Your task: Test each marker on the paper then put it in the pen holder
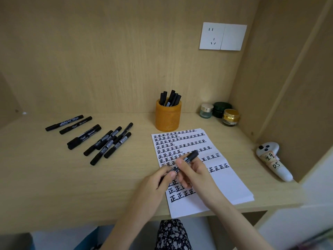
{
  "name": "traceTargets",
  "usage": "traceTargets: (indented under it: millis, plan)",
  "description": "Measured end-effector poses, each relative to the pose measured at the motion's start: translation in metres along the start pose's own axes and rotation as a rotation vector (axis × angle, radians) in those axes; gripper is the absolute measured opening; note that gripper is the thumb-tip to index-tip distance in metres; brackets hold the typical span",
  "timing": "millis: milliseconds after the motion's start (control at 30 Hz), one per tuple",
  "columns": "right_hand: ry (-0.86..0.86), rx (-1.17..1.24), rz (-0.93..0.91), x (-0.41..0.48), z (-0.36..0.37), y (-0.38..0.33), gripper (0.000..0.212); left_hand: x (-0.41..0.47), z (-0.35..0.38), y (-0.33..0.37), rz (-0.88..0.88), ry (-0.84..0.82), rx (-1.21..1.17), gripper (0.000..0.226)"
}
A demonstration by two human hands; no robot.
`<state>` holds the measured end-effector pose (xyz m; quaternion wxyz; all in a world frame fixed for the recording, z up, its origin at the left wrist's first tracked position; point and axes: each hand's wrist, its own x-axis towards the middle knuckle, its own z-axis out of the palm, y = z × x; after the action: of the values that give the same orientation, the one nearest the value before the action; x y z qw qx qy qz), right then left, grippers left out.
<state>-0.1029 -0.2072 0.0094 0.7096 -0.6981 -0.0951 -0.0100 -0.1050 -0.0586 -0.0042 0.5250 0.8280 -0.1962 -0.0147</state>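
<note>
Black from end to end, the marker (191,156) lies slantwise over the paper (228,184), held at both ends. The left hand (158,184) has a curled grip round its lower part, thumb on top. The right hand (196,175) pinches the barrel further up, leaving the far tip sticking out past the fingers. Whether the cap is on or off cannot be told, as the fingers cover the join.

The step looks like capping or uncapping, with the hands working against each other. To do it well, pull or push straight along the barrel rather than bending it, and hold the left grip firm so only one part moves. If the nib is bare, keep it off the fingers.

Rows of the same written character fill most of the sheet. The bare white patch to the right of the hands seems the best place for the next test mark.

Further left on the desk (72,177), the loose markers (106,141) lie in a scatter, well apart from the paper. Just beyond the sheet's far edge stands the orange pen holder (168,116), with several stored markers (170,99) upright inside. There looks to be room for more, so drop this one in end first.
</note>
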Motion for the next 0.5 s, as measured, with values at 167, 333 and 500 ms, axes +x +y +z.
traceTargets:
  millis: [167, 333, 500]
  plan:
    - [-0.012, -0.008, -0.028, -0.003, -0.003, -0.001, 0.022, 0.0, 0.0, 0.005, -0.015, -0.024, -0.041, 0.015]
    - [0.02, -0.012, -0.029, -0.007, -0.007, -0.002, 0.022, -0.001, 0.003, 0.002, -0.007, -0.063, -0.048, 0.021]
    - [0.273, 0.11, -0.003, -0.009, -0.026, -0.006, 0.026, -0.004, 0.004, 0.005, -0.062, -0.062, -0.041, 0.016]
